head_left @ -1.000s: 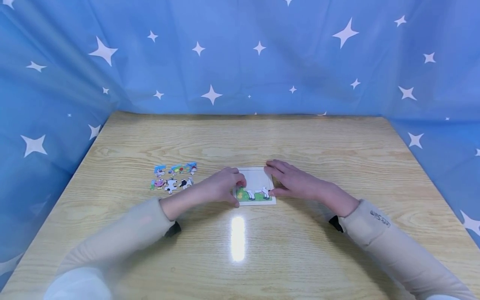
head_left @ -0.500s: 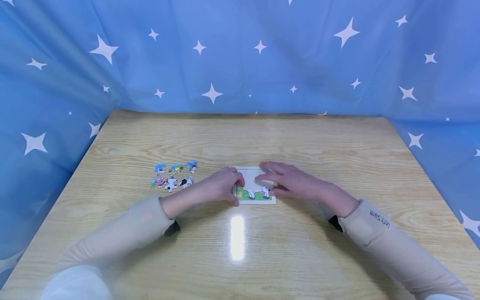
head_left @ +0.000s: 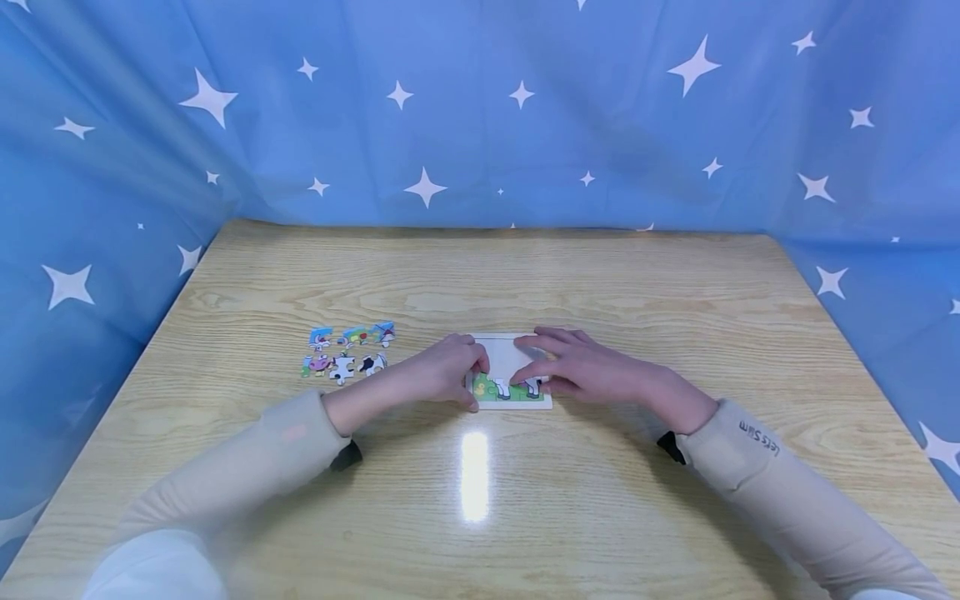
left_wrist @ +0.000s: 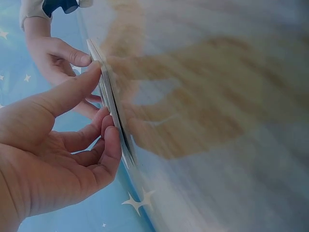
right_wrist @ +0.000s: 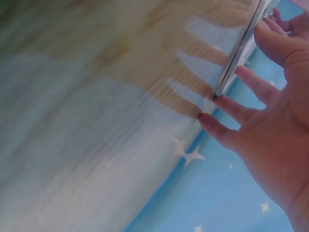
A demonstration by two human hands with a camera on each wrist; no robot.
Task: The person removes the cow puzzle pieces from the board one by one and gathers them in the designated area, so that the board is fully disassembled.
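A small jigsaw puzzle tray [head_left: 514, 406] with a pale rim lies on the table. Joined jigsaw pieces [head_left: 501, 390] showing green grass and white animal legs fill its near strip; the bare backing shows above them. At its left side my left hand [head_left: 448, 371] grips the tray, thumb at the near-left corner and fingers curled over the left edge. My right hand [head_left: 596, 367] reaches over the right side with fingers spread, the index fingertip on the joined pieces. The right wrist view has the tray's edge [right_wrist: 239, 48] beside that hand's fingers [right_wrist: 234, 108].
Several loose jigsaw pieces [head_left: 342, 368] lie in two rows to the left of the tray, beyond the left forearm. The wooden table [head_left: 585, 508] ends at a blue star-patterned curtain [head_left: 480, 108] along the back and sides.
My right hand's fingers have moved from the tray's right edge inward over it, and the index finger has come down toward the near pieces. The left hand stays at the left edge.
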